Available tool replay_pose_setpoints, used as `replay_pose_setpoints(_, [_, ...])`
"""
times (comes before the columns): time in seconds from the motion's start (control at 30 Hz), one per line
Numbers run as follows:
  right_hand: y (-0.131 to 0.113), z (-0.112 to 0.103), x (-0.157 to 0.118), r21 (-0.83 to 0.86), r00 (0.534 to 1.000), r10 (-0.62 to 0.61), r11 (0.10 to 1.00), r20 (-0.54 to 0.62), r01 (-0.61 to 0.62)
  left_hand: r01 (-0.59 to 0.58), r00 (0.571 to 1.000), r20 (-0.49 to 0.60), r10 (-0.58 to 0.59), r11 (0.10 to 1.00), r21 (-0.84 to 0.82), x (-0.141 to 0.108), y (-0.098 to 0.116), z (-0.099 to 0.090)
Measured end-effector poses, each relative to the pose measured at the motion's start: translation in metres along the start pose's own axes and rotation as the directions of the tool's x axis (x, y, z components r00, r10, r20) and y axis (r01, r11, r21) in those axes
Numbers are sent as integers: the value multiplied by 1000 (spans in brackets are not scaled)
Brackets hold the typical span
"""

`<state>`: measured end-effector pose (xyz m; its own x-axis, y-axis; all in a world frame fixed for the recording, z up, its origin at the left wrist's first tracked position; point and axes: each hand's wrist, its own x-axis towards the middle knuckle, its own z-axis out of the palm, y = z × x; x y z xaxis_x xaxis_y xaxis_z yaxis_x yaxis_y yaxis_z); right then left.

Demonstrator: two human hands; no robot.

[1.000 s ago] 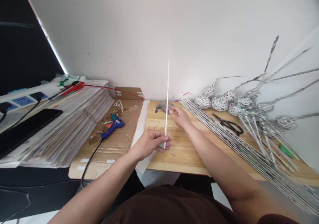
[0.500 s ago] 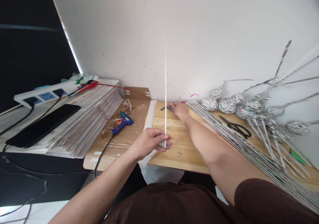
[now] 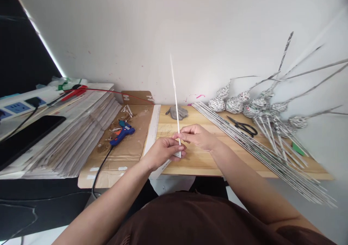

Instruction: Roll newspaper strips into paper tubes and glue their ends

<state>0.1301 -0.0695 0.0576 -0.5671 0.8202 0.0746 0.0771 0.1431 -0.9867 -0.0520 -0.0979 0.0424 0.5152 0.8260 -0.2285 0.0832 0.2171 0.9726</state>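
Observation:
A thin white rolled-paper stick (image 3: 175, 96) stands nearly upright, leaning slightly left, in front of me. Its flattened lower end is pinched by my left hand (image 3: 165, 150). Just above that, my right hand (image 3: 199, 137) closes thumb and fingers around the same stick. Beyond both hands a crumpled grey cloth (image 3: 179, 112) lies on the wooden table (image 3: 206, 161). Under my left hand runs a long white paper strip (image 3: 152, 136).
To the left are a blue glue gun (image 3: 122, 132) on cardboard (image 3: 130, 150), a tall paper stack (image 3: 78, 143), a phone (image 3: 35, 136) and a power strip (image 3: 16, 107). On the right lie paper sticks (image 3: 244, 145), black scissors (image 3: 243, 125) and several woven paper gourds (image 3: 235, 105).
My right hand has left the grey cloth by the wall and come back to grip the stick above my left hand. The view has turned a little to the right.

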Motion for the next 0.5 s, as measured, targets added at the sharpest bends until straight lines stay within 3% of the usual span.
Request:
replay_pose_setpoints(0.33, [12, 5, -5, 2, 950, 11, 1000, -311, -11, 18, 998, -64, -14, 998, 66, -1, -1, 11])
replay_pose_setpoints(0.4, [10, 5, -7, -2, 951, -1, 1000, -308, 1, 22, 997, -79, -16, 998, 64, -1, 0, 12])
replay_pose_setpoints(0.5, [9, 6, -10, 22, 983, 12, 1000, -184, -8, 18, 996, -85, -13, 998, 54, -1, 0, 12])
